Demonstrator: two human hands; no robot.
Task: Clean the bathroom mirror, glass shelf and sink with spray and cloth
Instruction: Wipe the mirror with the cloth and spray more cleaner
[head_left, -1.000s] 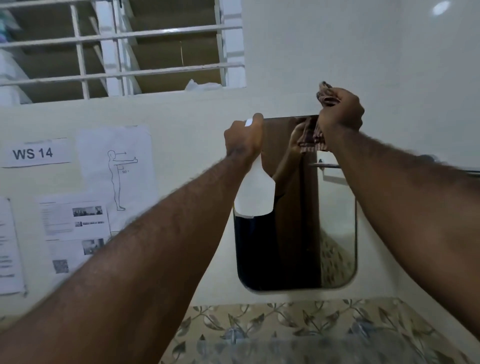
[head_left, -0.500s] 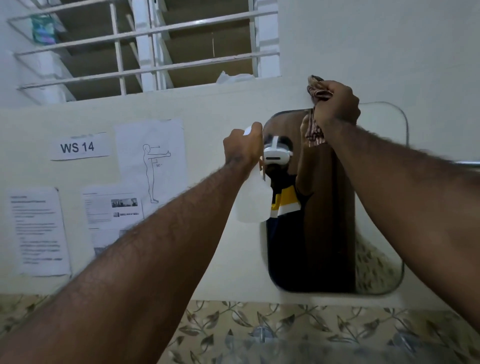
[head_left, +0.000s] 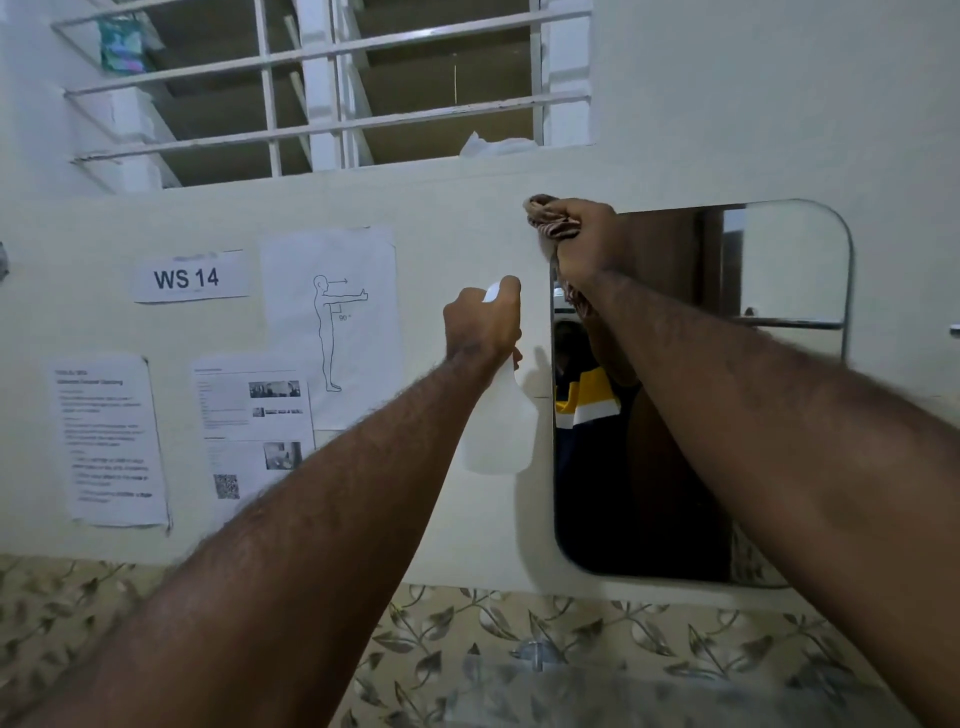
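Observation:
A rounded rectangular mirror (head_left: 779, 270) hangs on the cream wall at the right. My right hand (head_left: 582, 239) presses a bunched striped cloth (head_left: 545, 215) against the mirror's top left corner. My left hand (head_left: 480, 322) is raised just left of the mirror and grips the head of a white spray bottle (head_left: 501, 431), whose body hangs below the hand. The mirror reflects my arm and a dark shirt with yellow and white stripes. The glass shelf (head_left: 571, 691) shows as a blurred band at the bottom. No sink is in view.
Paper notices hang on the wall at the left, among them a "WS 14" label (head_left: 189, 278) and a body diagram (head_left: 332, 327). A barred window (head_left: 322, 83) is above. Leaf-patterned tiles (head_left: 467, 623) run below the wall band.
The view has swung left, so the mirror now sits further right. My right hand with the cloth has slid left along the mirror's top edge to its corner. My left hand still holds the bottle.

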